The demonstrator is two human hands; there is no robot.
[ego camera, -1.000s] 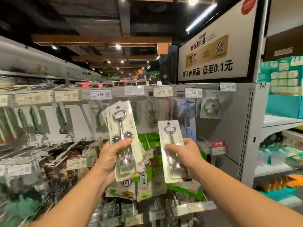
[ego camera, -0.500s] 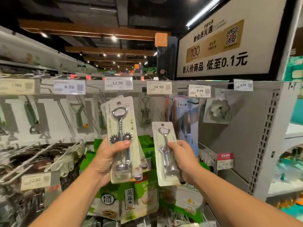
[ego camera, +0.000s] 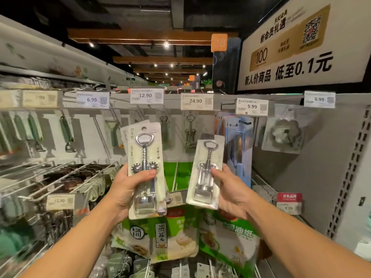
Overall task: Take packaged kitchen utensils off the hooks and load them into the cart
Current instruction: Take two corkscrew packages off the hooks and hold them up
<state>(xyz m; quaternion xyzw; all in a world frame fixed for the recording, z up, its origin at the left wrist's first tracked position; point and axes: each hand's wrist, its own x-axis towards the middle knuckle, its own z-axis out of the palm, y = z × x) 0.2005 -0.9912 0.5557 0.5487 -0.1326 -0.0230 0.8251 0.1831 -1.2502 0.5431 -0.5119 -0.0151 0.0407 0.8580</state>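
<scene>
Both hands full, nothing in the cart yet as far as I can see; no cart in view. My left hand grips a stack of carded corkscrews, thumb pressed across the front just under the gear wings, fingers curled behind. At least one more pack sits behind the front one. My right hand pinches a single corkscrew pack by its right edge, thumb on the front, fingers behind. Both packs look free of the hooks, upright, apart. One corkscrew hangs above my fingers under the 24.90 tag. Left: carry and load.
</scene>
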